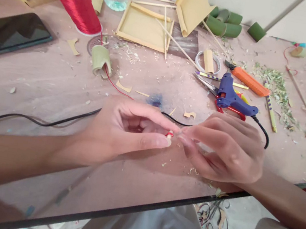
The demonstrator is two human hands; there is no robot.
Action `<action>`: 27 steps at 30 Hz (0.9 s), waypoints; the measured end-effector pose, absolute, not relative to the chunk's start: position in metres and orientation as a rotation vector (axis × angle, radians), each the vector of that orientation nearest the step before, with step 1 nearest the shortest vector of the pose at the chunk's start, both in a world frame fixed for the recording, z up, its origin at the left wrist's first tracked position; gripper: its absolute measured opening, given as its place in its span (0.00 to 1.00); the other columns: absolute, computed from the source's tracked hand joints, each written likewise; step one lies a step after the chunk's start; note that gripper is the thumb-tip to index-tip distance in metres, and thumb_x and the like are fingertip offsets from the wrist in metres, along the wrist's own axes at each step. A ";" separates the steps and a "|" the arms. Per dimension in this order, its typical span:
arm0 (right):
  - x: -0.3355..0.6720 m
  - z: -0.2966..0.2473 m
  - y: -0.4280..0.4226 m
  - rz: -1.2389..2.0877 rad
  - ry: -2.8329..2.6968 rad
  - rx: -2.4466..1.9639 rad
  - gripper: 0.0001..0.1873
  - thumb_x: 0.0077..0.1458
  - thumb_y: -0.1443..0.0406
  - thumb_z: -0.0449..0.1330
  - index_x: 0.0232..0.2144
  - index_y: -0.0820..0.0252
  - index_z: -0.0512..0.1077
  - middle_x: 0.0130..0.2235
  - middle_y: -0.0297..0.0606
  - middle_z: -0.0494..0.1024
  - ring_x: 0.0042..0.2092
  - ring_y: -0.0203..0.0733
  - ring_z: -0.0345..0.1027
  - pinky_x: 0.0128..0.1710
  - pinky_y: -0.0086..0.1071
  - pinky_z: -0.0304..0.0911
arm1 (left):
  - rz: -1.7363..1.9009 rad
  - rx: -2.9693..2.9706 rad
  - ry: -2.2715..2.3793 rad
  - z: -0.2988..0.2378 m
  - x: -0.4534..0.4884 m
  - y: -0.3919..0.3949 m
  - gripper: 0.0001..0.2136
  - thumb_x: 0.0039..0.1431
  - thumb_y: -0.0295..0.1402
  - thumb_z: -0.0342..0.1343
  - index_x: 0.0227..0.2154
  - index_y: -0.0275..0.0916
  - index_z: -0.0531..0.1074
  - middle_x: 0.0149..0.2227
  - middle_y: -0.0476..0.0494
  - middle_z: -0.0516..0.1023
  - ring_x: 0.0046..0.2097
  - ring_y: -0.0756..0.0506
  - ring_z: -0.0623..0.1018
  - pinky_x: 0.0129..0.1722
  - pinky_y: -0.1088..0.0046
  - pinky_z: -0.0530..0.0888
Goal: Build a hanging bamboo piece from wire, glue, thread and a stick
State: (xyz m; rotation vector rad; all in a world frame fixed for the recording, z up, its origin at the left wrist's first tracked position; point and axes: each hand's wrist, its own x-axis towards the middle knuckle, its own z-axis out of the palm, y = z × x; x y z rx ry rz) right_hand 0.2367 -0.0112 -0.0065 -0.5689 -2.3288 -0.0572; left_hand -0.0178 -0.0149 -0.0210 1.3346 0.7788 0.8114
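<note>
- Pinching a small pale peg [169, 135] ringed in red, near centre: the left hand [113, 123]; the right hand [228, 149] has fingertips together beside it, any hold unclear.
- Black cable [61, 124], partly hidden behind the left hand.
- Blue glue gun [234, 96] overlapping scissors [208, 85], right.
- Red spool [80, 11], far left.

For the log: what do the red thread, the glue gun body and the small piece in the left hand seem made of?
Red thread: probably synthetic cord; its wound strands shine like satin.
Glue gun body: likely moulded plastic, given its smooth, even purple-blue surface.
Small piece in the left hand: perhaps wood or bamboo, being pale and matt with red around it; too small to be sure.
</note>
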 end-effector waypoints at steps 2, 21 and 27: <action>0.239 -0.004 -0.013 -0.120 -2.353 -0.538 0.11 0.61 0.73 0.68 0.45 0.61 0.75 0.31 0.34 0.81 0.29 0.36 0.70 0.29 0.33 0.66 | 0.724 1.269 0.745 -0.020 -0.019 -0.016 0.06 0.61 0.34 0.74 0.41 0.48 0.90 0.26 0.50 0.76 0.26 0.53 0.68 0.21 0.82 0.64; 0.239 -0.002 -0.014 -0.102 -2.391 -0.441 0.10 0.64 0.70 0.68 0.48 0.62 0.77 0.28 0.29 0.77 0.27 0.35 0.67 0.27 0.35 0.65 | 0.612 1.118 0.630 -0.016 -0.014 -0.013 0.16 0.60 0.21 0.71 0.42 0.53 0.90 0.35 0.54 0.88 0.35 0.58 0.83 0.36 0.95 0.76; 0.238 -0.002 -0.014 -0.086 -2.405 -0.440 0.10 0.65 0.70 0.67 0.48 0.61 0.77 0.27 0.27 0.76 0.26 0.34 0.66 0.26 0.34 0.63 | 0.633 1.086 0.595 -0.015 -0.013 -0.013 0.18 0.57 0.16 0.70 0.38 0.50 0.91 0.33 0.57 0.88 0.33 0.60 0.82 0.34 0.96 0.74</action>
